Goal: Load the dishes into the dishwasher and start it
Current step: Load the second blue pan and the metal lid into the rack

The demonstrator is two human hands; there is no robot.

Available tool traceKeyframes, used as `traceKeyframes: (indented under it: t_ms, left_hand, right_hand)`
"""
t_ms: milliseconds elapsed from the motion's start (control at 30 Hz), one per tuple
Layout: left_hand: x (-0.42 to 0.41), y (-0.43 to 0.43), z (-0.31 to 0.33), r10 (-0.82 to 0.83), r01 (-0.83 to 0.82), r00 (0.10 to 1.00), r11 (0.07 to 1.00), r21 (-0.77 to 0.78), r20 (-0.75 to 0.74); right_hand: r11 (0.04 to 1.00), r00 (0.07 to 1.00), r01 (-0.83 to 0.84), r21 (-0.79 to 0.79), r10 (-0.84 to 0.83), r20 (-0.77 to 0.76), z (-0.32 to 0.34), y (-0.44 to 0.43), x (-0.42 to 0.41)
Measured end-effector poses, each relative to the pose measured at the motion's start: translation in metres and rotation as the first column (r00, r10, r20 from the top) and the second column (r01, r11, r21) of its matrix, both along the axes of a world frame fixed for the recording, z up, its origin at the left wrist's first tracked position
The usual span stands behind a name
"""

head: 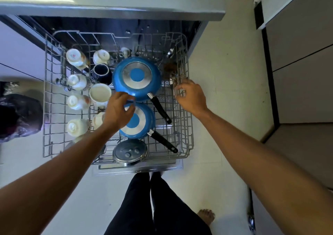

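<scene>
Head view is looking straight down at the dishwasher rack (187, 123), which is sticking out over the floor (225, 90). I am watching both bare hands reaching into it.

My left hand (119, 110) is hanging over the far edge of the small blue pan (139, 126). Its fingers are curling, and the tips are touching the near rim of the big blue pan (137, 76) just ahead of them. I cannot tell if this hand is gripping either pan. Both pans are lying bottom up in the rack, with their black handles pointing toward my right hand.

My right hand (191, 98) is hovering at the rack's side wall. Its fingers are bending toward a small shiny thing (173, 80) just ahead of the fingertips. It is too blurry to name, and I cannot tell if the hand is holding it.

White cups (77, 58) are sitting upside down out past my left hand, with a dark cup (101, 71) between them and the big pan. A steel lid (129, 152) is resting behind my left hand, nearer my legs (144, 207).
</scene>
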State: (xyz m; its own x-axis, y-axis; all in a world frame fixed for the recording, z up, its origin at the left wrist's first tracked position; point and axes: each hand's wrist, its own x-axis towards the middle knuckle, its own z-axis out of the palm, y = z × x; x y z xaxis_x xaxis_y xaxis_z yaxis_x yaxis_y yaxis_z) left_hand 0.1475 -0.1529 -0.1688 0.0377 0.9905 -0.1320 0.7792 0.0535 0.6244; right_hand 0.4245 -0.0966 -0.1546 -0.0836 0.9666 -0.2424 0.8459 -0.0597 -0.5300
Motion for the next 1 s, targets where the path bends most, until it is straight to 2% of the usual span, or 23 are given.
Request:
traceKeyframes:
  t_ms: [267, 367, 467, 567, 700, 800, 1000]
  left_hand:
    - [-0.016, -0.092, 0.026, 0.126, -0.128, 0.991, 0.99, -0.061, -0.043]
    - [-0.024, -0.123, 0.032, 0.164, -0.167, 0.985, 0.984, -0.059, -0.046]
    - [-0.034, -0.153, 0.034, 0.156, -0.162, 0.983, 0.985, -0.052, -0.1]
    - [-0.042, -0.181, 0.035, 0.127, -0.14, 0.971, 0.989, -0.05, -0.202]
    - [-0.055, -0.215, 0.03, 0.063, -0.09, 0.937, 0.994, -0.064, -0.343]
    - [-0.07, -0.225, 0.02, -0.036, -0.004, 0.917, 0.995, -0.101, -0.397]
    - [-0.089, -0.22, 0.002, -0.243, 0.267, 0.821, 0.963, -0.028, -0.516]
  right_hand:
    - [0.973, 0.962, 0.231, 0.0, -0.229, -0.147, -0.002, -0.086, -0.023]
    - [0.97, 0.949, 0.244, -0.012, -0.242, -0.201, -0.002, -0.126, -0.045]
    - [0.99, 0.961, 0.143, 0.015, -0.135, -0.239, -0.006, -0.169, -0.068]
    - [1.0, 0.977, 0.015, -0.003, -0.015, -0.211, -0.011, -0.2, -0.085]
    - [0.986, 0.983, -0.153, -0.065, 0.145, -0.11, -0.019, -0.231, -0.096]
    - [0.953, 0.958, -0.275, -0.13, 0.283, 0.042, -0.023, -0.241, -0.103]
    - [0.959, 0.967, -0.2, -0.199, 0.226, 0.119, -0.04, -0.238, -0.125]
